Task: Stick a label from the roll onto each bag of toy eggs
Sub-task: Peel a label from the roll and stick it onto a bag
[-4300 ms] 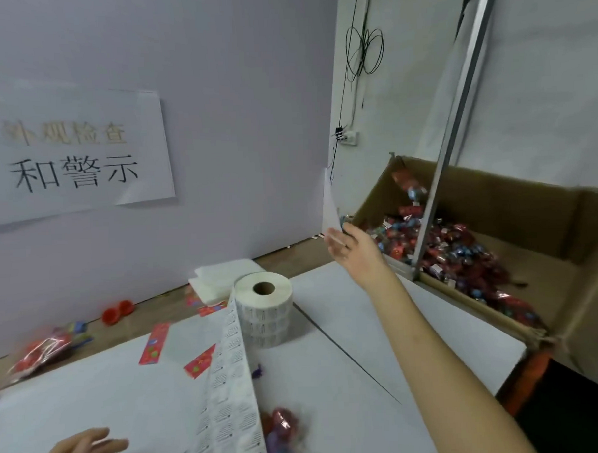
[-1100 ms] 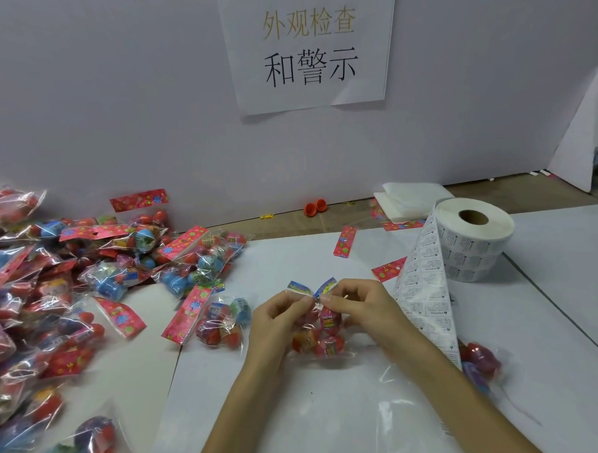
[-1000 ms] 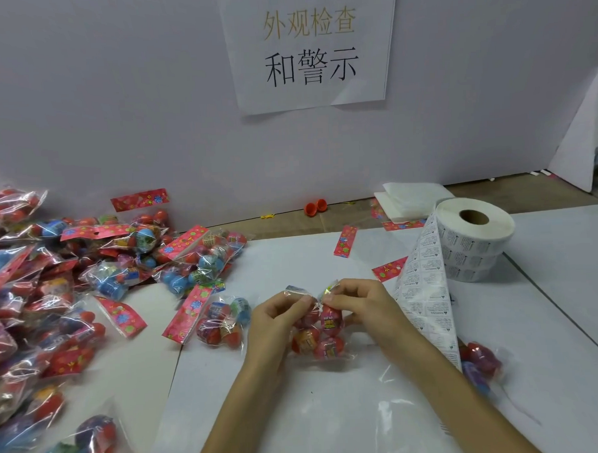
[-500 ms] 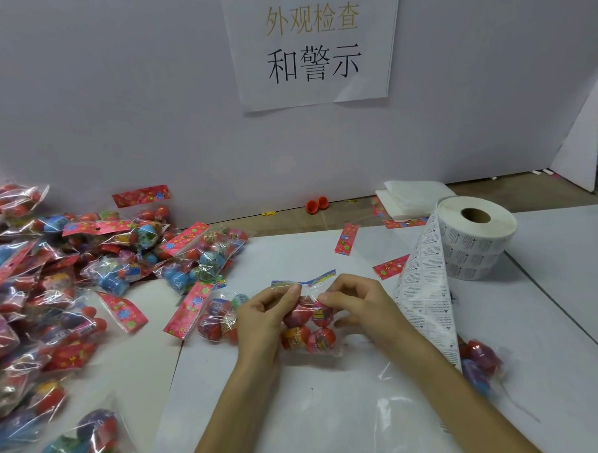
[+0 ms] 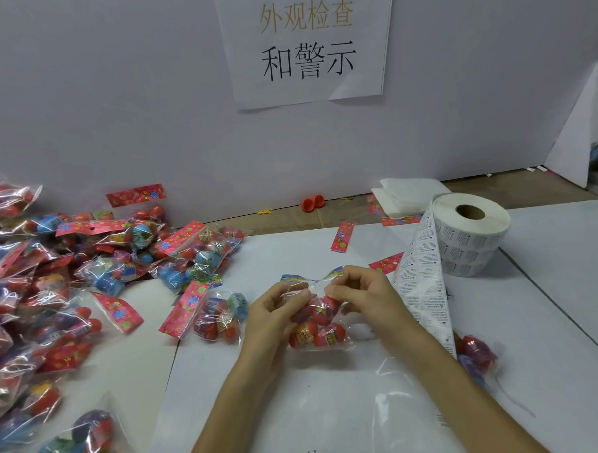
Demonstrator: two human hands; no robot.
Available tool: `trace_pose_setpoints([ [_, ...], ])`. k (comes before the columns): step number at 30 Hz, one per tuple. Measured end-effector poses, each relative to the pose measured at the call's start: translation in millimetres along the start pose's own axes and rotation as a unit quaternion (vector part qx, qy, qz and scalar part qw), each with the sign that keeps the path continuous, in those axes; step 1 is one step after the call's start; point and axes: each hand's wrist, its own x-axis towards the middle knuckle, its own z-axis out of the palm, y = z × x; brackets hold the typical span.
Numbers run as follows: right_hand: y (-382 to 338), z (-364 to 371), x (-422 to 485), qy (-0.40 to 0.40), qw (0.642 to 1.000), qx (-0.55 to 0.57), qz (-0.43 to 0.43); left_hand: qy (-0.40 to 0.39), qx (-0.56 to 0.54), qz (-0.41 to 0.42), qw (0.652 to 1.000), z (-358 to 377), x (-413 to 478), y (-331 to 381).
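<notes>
A clear bag of red toy eggs (image 5: 317, 328) rests on the white table in the middle, held by both hands near its top. My left hand (image 5: 272, 316) pinches the bag's left upper part and my right hand (image 5: 360, 294) pinches the right upper part. The bag's printed top edge (image 5: 310, 277) stretches between them. The white label roll (image 5: 469, 232) stands at the right, its loose strip of labels (image 5: 421, 282) hanging down over my right forearm.
A heap of bagged toy eggs (image 5: 63, 281) with red header cards covers the left. One bag (image 5: 219, 315) lies just left of my hands, another (image 5: 476, 354) under the strip at right. Loose red header cards (image 5: 342, 236) and folded white paper (image 5: 406, 196) lie behind.
4.3 s ago my right hand reached toward a cardboard box at the right. Since about a second ago both hands hold the bag and have spread its top edge flat.
</notes>
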Motion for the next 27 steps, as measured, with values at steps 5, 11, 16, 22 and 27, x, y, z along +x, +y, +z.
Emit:
trace_pose_setpoints([
  [5, 0.1, 2.6, -1.7, -0.001, 0.999, -0.033, -0.02, 0.032, 0.022, 0.01, 0.999, -3.3, 2.2, -1.4],
  [11, 1.8, 7.8, -3.7, -0.033, 0.999, -0.028, 0.017, 0.072, 0.005, 0.024, 0.997, -2.9, 4.0, -4.2],
  [16, 2.9, 11.2, -4.6, -0.033, 0.997, -0.059, 0.024, 0.088, 0.002, 0.038, 0.995, -1.7, 4.8, -5.4],
  [22, -0.8, 7.2, -4.3, -0.038, 0.997, -0.041, 0.045, 0.087, 0.016, 0.046, 0.995, 2.7, 2.9, -6.0],
  [27, 0.5, 6.8, -3.0, -0.022, 0.999, -0.037, 0.022, 0.114, 0.047, 0.056, 0.991, 3.1, 3.4, -4.9],
])
